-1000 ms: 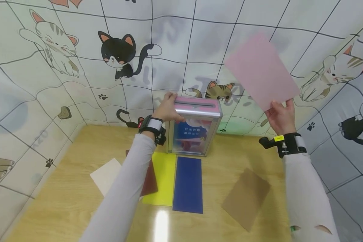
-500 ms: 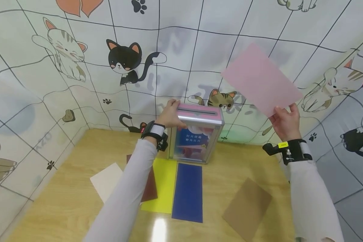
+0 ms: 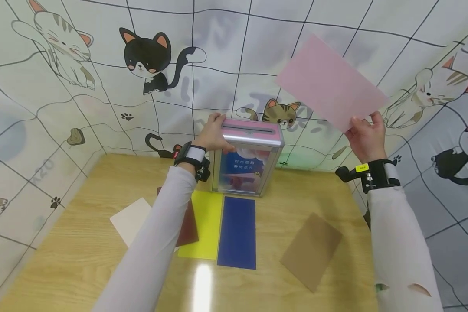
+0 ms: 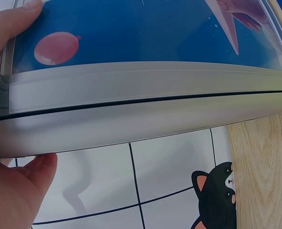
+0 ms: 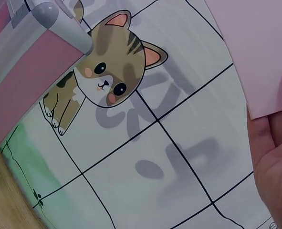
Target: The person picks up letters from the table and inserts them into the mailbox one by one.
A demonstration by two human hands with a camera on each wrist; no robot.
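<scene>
A metal box (image 3: 246, 160) with a pink slotted top (image 3: 251, 128) stands at the back of the wooden table (image 3: 81, 242). My left hand (image 3: 214, 138) grips its upper left corner; the left wrist view shows the box's grey frame (image 4: 145, 114) with my thumb (image 4: 9, 28) on its front pane and a finger (image 4: 21, 183) below. My right hand (image 3: 364, 136) pinches the lower corner of a pink sheet (image 3: 329, 82), held up in the air to the right of and above the box. The right wrist view shows the sheet (image 5: 260, 45) and the box's pink top (image 5: 21, 76).
Coloured sheets lie flat on the table in front of the box: blue (image 3: 237, 232), yellow (image 3: 202, 225), dark red (image 3: 187, 225), cream (image 3: 131, 220) and brown (image 3: 311, 250). A cat-print cloth wall (image 3: 101, 86) encloses the table at the back and both sides.
The pink sheet has tilted flatter and shifted slightly left toward the box. My left hand stays on the box corner. The view has shifted a little.
</scene>
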